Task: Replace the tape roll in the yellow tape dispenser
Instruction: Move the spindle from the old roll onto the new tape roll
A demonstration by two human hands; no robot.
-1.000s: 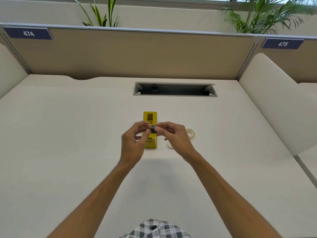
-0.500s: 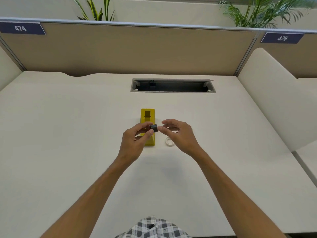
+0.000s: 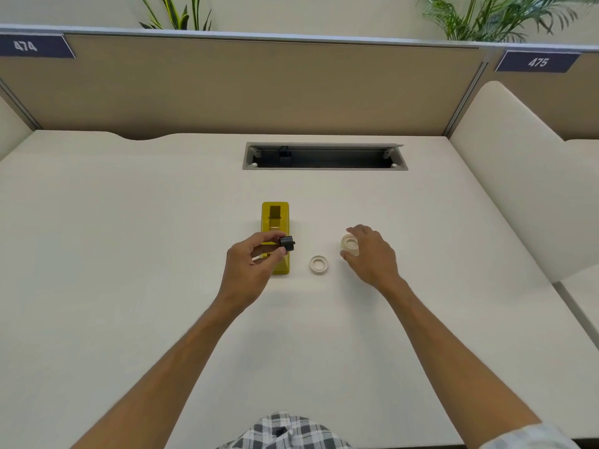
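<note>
The yellow tape dispenser (image 3: pixel 275 222) lies on the desk with its roll bay bare. Just over its near half, my left hand (image 3: pixel 251 264) pinches a small black spool hub (image 3: pixel 287 243) between thumb and fingers. To the right, my right hand (image 3: pixel 369 254) has its thumb and fingers closed around a clear tape roll (image 3: pixel 350 244), tilted on its edge at the desk. A thin white ring, an empty tape core (image 3: pixel 318 264), lies flat between the dispenser and my right hand.
An open cable slot (image 3: pixel 324 156) is cut into the white desk (image 3: pixel 129 254) behind the dispenser. Beige partitions stand at the back and a padded divider (image 3: pixel 512 176) on the right. Plants rise behind the back partition.
My right hand left the black hub and moved right to the clear tape roll, closing on it. My left hand kept the hub over the dispenser.
</note>
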